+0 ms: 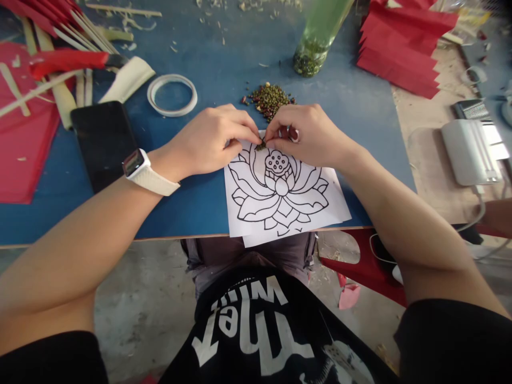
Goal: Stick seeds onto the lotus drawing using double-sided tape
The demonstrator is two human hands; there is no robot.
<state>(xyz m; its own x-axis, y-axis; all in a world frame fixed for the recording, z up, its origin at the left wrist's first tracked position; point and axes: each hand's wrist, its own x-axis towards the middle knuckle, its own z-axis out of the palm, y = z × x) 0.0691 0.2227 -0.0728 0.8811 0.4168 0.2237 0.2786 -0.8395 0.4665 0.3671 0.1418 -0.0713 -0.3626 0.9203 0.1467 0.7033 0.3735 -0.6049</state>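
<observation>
A white sheet of paper with a black line drawing of a lotus flower (281, 186) lies at the table's front edge, overlapping another sheet and sticking out past the edge. My left hand (226, 134) rests on its upper left part, fingertips bent together. From the other side my right hand (306, 133) meets it in a pinch, the fingertips nearly touching. Between them a small cluster of green beans (261, 145) sits on an upper petal. Whatever is in either pinch is too small to make out. Just beyond the hands is a pile of green and reddish beans (271, 100).
A green bottle with beans inside (314, 45) stands behind the pile. Left are a tape roll (172, 95), a black phone (104, 141), a red-handled knife (70, 62) and wood strips. Folded red paper (400, 48) and a silver box with a cable (468, 152) lie right.
</observation>
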